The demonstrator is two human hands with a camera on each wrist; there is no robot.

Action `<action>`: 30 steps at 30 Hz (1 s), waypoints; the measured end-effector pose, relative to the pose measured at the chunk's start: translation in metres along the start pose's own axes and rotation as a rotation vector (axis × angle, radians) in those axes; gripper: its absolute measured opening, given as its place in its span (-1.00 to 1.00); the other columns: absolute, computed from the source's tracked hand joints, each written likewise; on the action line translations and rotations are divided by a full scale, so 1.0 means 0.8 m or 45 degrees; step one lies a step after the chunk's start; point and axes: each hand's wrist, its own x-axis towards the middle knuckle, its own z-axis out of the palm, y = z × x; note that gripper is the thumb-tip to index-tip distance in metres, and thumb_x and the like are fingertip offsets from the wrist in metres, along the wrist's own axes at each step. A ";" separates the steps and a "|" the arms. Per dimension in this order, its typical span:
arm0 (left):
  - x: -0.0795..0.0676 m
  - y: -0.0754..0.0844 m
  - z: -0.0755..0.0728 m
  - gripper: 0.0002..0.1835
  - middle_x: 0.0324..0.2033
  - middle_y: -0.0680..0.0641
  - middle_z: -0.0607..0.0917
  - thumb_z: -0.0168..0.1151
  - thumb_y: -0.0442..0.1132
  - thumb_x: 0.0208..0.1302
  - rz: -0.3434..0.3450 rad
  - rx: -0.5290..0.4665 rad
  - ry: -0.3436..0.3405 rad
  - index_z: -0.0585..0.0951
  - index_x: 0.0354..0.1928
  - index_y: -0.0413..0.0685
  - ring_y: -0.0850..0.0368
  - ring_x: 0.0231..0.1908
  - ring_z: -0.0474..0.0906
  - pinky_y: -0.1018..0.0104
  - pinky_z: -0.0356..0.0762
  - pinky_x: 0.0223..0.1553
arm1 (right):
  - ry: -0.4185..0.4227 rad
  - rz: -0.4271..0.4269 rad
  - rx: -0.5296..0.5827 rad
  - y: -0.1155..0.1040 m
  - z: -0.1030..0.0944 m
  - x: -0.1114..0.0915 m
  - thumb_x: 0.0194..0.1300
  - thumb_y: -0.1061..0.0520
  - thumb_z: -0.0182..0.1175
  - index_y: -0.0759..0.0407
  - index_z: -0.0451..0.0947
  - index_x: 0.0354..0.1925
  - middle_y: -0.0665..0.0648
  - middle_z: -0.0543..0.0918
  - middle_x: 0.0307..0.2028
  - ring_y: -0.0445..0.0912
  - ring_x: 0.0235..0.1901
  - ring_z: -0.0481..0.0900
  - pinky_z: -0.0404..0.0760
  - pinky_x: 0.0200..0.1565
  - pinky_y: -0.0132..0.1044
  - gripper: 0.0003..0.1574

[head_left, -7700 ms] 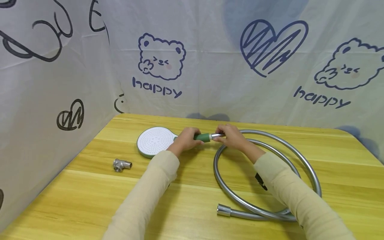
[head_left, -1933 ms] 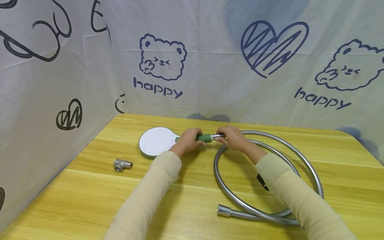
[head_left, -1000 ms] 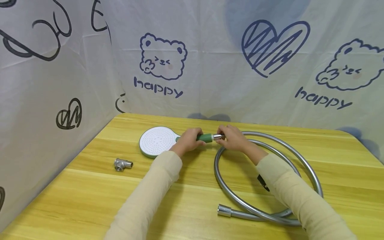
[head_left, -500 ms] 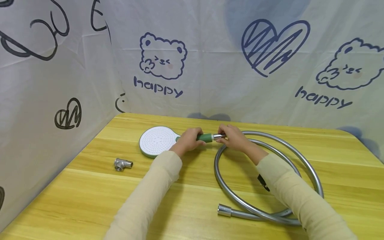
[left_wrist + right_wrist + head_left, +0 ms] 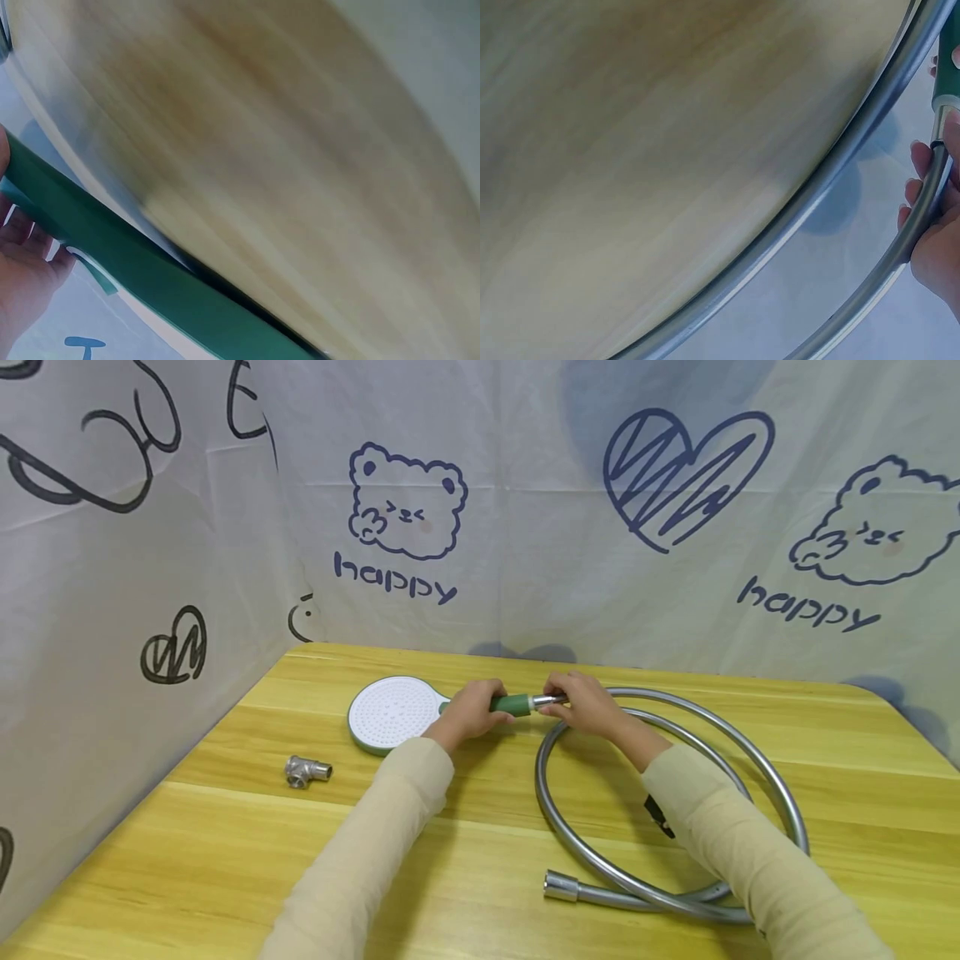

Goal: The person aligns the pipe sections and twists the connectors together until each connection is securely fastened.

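A shower head (image 5: pixel 393 714) with a white spray face and green handle lies on the table at left of centre. My left hand (image 5: pixel 472 708) grips its green handle (image 5: pixel 112 232), fingers curled round it. At the handle's end, my right hand (image 5: pixel 583 703) pinches the chrome end fitting (image 5: pixel 545 700) of a grey shower hose between thumb and fingers. The fitting meets the handle end in line with it. In the right wrist view the hose (image 5: pixel 907 240) runs down from these fingers. On the table the hose loops to the right, below the right forearm.
A small metal tee valve (image 5: pixel 303 772) lies left, in front of the shower head. The hose's other chrome end (image 5: pixel 561 886) points left near the front of the wooden table (image 5: pixel 465 877). White cloth walls (image 5: pixel 525 568) with drawings stand behind and at left.
Both hands stay at the same joint of handle and hose. The right fingers shift slightly around the chrome fitting. Shower head, valve and hose loop stay nearly where they were.
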 end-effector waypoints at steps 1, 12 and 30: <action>0.000 0.000 0.000 -0.62 -0.20 -0.14 0.63 0.30 -0.13 0.15 -0.001 -0.003 0.001 0.55 -0.06 -0.22 0.09 -0.29 0.47 0.25 0.49 -0.15 | -0.001 -0.002 0.000 0.000 0.000 0.000 0.18 0.11 0.25 0.24 0.52 -0.26 0.18 0.62 -0.35 -0.05 -0.40 0.45 0.46 -0.33 -0.18 -0.77; -0.001 -0.002 0.001 -0.63 -0.20 -0.15 0.64 0.32 -0.15 0.14 0.010 -0.035 0.018 0.55 -0.08 -0.21 0.08 -0.31 0.46 0.25 0.47 -0.19 | -0.010 -0.035 -0.047 0.001 0.001 0.004 0.26 0.10 0.17 0.25 0.60 -0.28 0.15 0.66 -0.40 -0.09 -0.47 0.40 0.38 -0.37 -0.23 -0.78; -0.002 -0.009 0.005 -0.61 -0.19 -0.18 0.68 0.38 -0.17 0.06 0.029 -0.182 0.112 0.60 -0.09 -0.24 0.04 -0.25 0.54 0.24 0.52 -0.13 | -0.048 0.092 0.052 -0.002 0.000 0.002 0.19 0.11 0.27 0.22 0.43 -0.24 0.18 0.58 -0.32 -0.01 -0.32 0.51 0.52 -0.26 -0.13 -0.73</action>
